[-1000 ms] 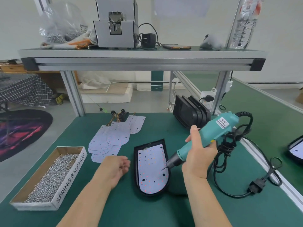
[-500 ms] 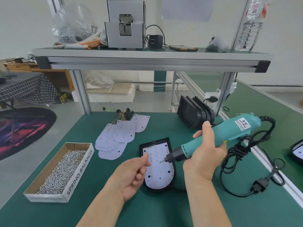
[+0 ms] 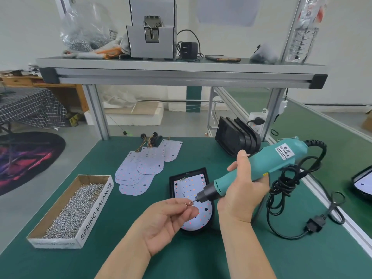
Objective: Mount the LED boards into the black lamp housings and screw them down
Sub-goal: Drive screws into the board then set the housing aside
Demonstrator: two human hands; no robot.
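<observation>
A black lamp housing (image 3: 205, 172) lies in the middle of the green table with a white LED board (image 3: 188, 186) seated inside it. My right hand (image 3: 242, 193) grips a teal electric screwdriver (image 3: 267, 163), held above the housing with its bit pointing left and down. My left hand (image 3: 167, 220), palm up, pinches a small screw (image 3: 189, 202) at the bit's tip. Several loose LED boards (image 3: 141, 168) with wires lie further back on the left. A row of empty black housings (image 3: 236, 137) leans at the back right.
A cardboard box (image 3: 96, 206) full of screws sits at the left. The screwdriver's black cord (image 3: 285, 190) coils on the table at the right and ends in a plug. A shelf (image 3: 181, 71) with a grey machine spans overhead. Another housing with a board (image 3: 362, 183) lies at the far right.
My left hand came up from the table beside the housing and brought a screw to the screwdriver bit. My right hand lifted the screwdriver off the board.
</observation>
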